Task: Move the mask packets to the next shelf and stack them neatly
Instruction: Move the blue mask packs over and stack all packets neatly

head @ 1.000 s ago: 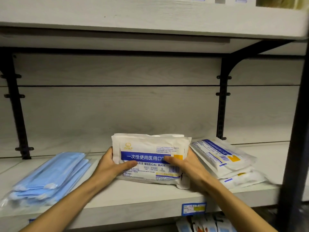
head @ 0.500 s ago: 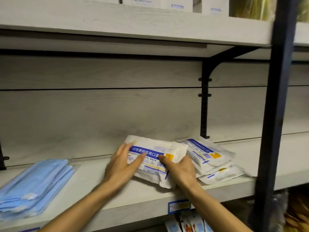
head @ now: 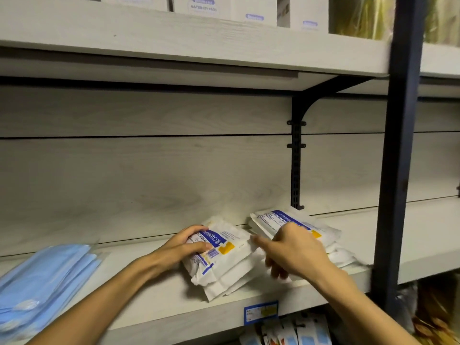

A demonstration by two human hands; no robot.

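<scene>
I see the left hand (head: 185, 245) clamped over the upper edge of the near packet stack (head: 224, 260), which lies flat on the shelf (head: 159, 302). Just right of that stack, the right hand (head: 296, 252) hovers with fingers loosely spread, holding nothing, in front of the second packet stack (head: 281, 220).

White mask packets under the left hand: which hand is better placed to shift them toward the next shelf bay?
Left, probably. The left hand already lies on the loose white packets; the right hand is open beside them, in front of the other stack.
</scene>
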